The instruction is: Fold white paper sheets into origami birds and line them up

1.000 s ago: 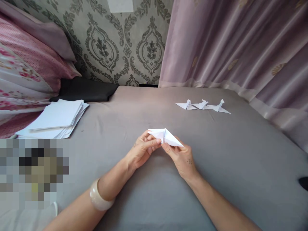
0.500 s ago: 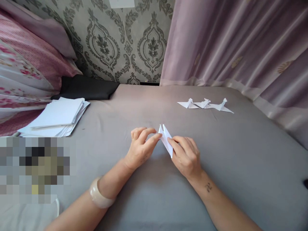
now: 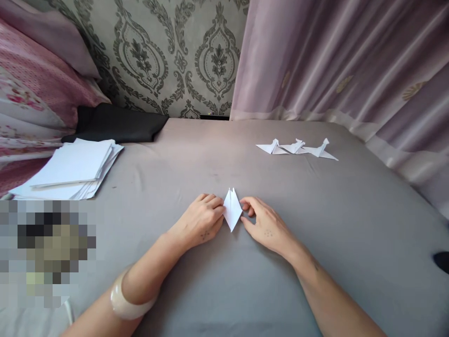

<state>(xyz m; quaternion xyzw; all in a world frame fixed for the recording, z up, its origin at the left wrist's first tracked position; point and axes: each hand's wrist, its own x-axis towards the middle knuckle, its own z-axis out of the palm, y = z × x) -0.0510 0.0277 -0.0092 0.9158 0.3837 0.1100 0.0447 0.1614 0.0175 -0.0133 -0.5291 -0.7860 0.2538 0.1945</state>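
Between my hands is a folded white paper (image 3: 232,211), an origami piece in a narrow diamond shape, with two upper points parted by a slit and one lower point. My left hand (image 3: 203,217) pinches its left corner, the fingers curled. At the right corner is my right hand (image 3: 264,222), thumb and fingers apart, the tips beside the paper's edge; whether they touch it is hard to see. Farther back on the right, three folded paper birds (image 3: 297,147) sit in a row.
A stack of white paper sheets (image 3: 72,161) lies at the left on the grey cloth surface (image 3: 182,159). Behind it is a folded black cloth-like item (image 3: 121,122). A pinkish curtain (image 3: 315,61) hangs at the back right. A blurred patch covers the lower left; a dark object (image 3: 441,262) shows at the right edge.
The folded paper has turned from a slanted, edge-on pose to facing me with its slit side. My right fingers have loosened from it, and my left hand has closed on its left corner.
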